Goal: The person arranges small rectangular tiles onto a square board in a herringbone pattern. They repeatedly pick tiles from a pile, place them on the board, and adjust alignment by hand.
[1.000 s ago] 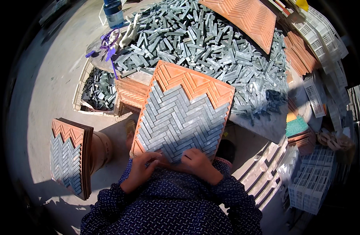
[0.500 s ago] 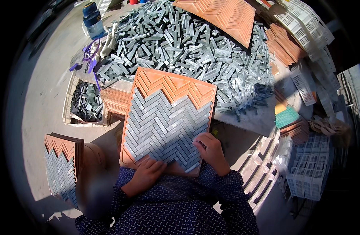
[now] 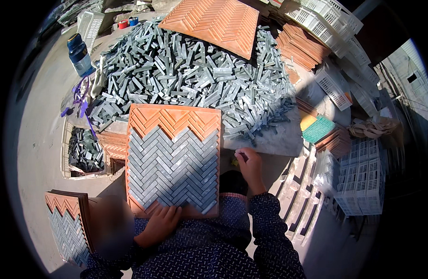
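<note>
Well to the left of our left hand [image 3: 161,224] we count 1 stack of filled trays [image 3: 72,201], its layers too tight to number. Farther out from that hand are 1 bottle [image 3: 80,58], 1 pale crate [image 3: 65,151] of dark pieces and 1 pile of orange trays [image 3: 115,145]. Under our left fingers lies 1 herringbone tray [image 3: 174,113], its near end over our lap, its gray strips [image 3: 176,162] too many to count. Its long axis runs from that hand away from our body, the bare orange end pointing at the heap of loose strips [image 3: 144,74]. Those fingers rest close together across the near edge; whether the thumb grips, we cannot tell. Ahead of both hands, 1 bare tray [image 3: 211,25] lies on the heap. Our right hand [image 3: 249,163], apart from the herringbone tray, is curled; whether it pinches anything, we cannot tell. To its right are 1 green piece [image 3: 318,129] and 1 stack of white crates [image 3: 360,183].
</note>
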Available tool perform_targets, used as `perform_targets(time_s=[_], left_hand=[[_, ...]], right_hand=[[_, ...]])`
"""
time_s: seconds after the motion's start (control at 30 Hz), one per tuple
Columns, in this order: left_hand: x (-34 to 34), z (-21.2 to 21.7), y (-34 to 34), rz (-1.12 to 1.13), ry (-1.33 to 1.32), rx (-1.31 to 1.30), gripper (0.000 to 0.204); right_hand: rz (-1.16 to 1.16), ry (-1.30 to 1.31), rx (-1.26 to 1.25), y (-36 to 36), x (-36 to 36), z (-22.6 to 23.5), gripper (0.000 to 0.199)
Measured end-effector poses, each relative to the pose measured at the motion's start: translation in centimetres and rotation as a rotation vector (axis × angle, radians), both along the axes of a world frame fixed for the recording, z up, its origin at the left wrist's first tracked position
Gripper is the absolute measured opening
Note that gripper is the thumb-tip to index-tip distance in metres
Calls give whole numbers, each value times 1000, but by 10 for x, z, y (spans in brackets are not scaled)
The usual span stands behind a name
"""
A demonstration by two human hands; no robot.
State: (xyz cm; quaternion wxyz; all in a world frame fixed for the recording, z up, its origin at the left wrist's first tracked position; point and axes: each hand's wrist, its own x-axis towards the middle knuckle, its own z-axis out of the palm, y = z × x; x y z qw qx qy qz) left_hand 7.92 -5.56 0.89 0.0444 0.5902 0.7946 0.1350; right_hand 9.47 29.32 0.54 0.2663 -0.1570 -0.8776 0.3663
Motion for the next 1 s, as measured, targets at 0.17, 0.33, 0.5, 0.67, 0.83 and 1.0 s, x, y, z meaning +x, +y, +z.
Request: perform_targets(time_s=[0.17,0.33,0.5,0.67,0.83,1.0], left_hand=[[5,4,0,54,-39,-1,43],[4,0,-7,137,-203,172,35],[12,14,-24,319,-344,374,26],[8,29,-61,656,-477,415,20],[-25,28,-106,961,-286,552,17],[-36,32,-118,1031,-223,637,13]], right_hand=[[-86,-108,236,29,-23,-5,34],[27,-166,465,41,-35,-1,34],[206,-285,609,50,-34,14,32],[267,-171,692,50,-38,31,30],[253,-202,777,64,-59,18,31],[222,-217,782,80,-57,9,29]])
